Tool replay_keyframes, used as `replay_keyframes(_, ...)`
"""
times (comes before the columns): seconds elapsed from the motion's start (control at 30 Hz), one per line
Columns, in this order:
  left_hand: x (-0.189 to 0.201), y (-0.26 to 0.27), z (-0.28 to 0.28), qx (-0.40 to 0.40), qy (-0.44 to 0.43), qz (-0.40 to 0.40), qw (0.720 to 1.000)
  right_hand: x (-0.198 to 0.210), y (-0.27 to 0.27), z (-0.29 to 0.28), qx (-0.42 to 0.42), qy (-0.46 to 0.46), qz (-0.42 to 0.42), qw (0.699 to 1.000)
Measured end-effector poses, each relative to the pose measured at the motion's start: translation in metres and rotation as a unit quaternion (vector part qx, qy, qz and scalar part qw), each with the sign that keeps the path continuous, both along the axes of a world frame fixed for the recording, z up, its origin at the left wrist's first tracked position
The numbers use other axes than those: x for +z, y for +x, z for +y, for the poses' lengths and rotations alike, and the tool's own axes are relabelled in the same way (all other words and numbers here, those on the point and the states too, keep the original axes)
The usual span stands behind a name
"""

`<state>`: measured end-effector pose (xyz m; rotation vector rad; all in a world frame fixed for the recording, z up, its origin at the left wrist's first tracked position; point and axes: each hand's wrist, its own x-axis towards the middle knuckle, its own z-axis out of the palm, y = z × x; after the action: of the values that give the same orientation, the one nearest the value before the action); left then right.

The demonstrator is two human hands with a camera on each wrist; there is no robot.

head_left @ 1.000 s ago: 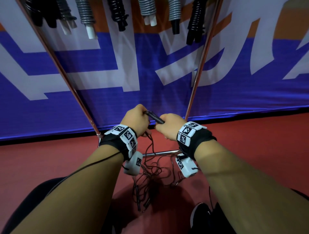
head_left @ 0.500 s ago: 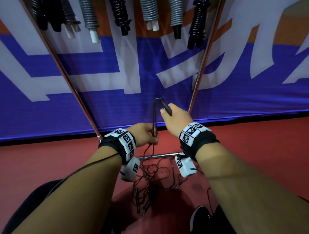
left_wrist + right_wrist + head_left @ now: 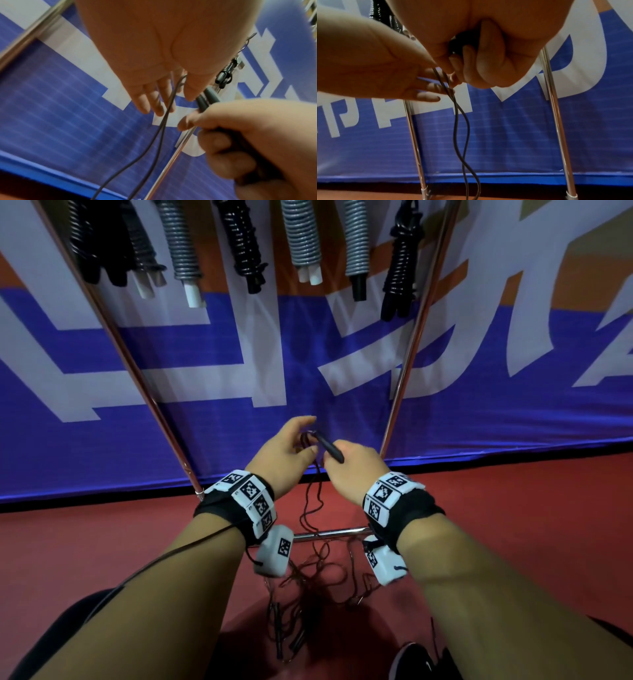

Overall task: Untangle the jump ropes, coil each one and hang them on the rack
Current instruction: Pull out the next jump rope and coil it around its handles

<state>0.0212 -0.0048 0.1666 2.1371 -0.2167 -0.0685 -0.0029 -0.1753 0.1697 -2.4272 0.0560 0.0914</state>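
The left hand (image 3: 286, 451) has risen to meet the right hand (image 3: 352, 470), fingers straight against the cord (image 3: 456, 121). The right grips both handles (image 3: 205, 98) — the rest lies tangled on the floor (image 3: 513, 525). Wind snug, even turns — feed slack slowly.

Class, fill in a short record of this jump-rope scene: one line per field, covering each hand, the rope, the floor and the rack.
Right hand: grips the black handles.
Left hand: fingers extended, rope cord running across them.
Cord: two strands hang down to the floor.
Floor: tangled pile of ropes on red flooring.
Rack: coiled black and grey ropes already hanging.
Backdrop: blue and white banner.
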Motion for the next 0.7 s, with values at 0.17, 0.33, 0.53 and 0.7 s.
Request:
replay_keyframes(0.17,0.002,-0.003,-0.001,0.053,0.034,0.004,0.998,-0.004,-0.004,0.005,0.031,-0.011,0.018,0.999)
replay_keyframes(0.33,0.007,-0.004,-0.006,0.113,-0.065,0.073,0.989,-0.006,-0.006,0.01,0.049,-0.017,0.005,0.999)
replay_keyframes(0.53,0.011,-0.007,-0.012,0.127,-0.057,0.069,0.988,-0.011,-0.007,0.016,0.043,-0.044,0.002,0.998)
replay_keyframes(0.7,0.017,-0.007,-0.014,0.146,-0.07,0.088,0.983,0.0,-0.012,0.022,0.032,0.018,0.043,0.998)
